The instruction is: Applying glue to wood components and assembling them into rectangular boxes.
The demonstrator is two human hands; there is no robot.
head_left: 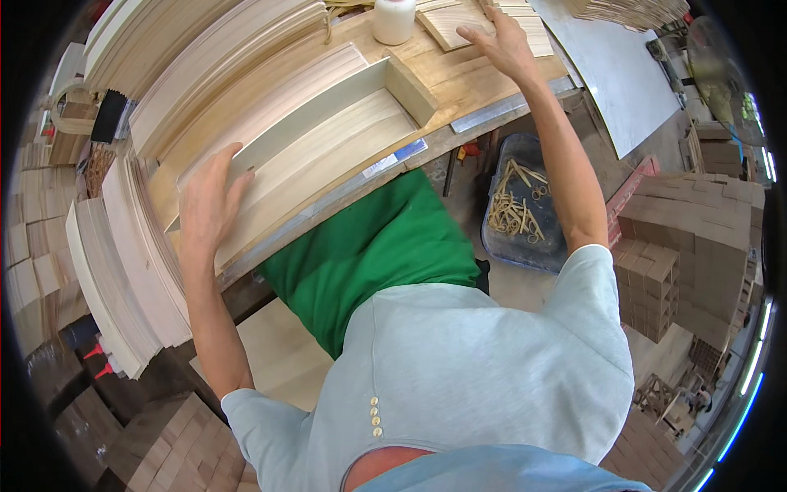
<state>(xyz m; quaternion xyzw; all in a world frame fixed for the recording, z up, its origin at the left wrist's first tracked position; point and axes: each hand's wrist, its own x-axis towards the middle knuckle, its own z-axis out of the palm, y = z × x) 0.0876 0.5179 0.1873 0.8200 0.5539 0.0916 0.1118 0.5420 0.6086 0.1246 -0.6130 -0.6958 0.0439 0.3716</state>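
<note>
A long shallow wooden box (411,92), with one pale grey long side, lies on the workbench before me. My left hand (209,201) is at its left end, thumb on the inner side and fingers behind the long side, gripping it. The near long side is low or absent; I cannot tell which. My right hand (507,51) reaches to the far right over small flat wooden boards (447,26). Its thumb is spread from the fingers, and the fingertips touch or hover over the boards. A white container (394,23) stands between the box and those boards.
Stacked long wooden strips (221,61) fill the bench's far left, with more strips (135,254) nearer me. Under the bench, a dark bin (504,238) holds tan bands. A pale sheet (615,90) lies right of the bench. Stacked brown blocks (689,238) stand farther right.
</note>
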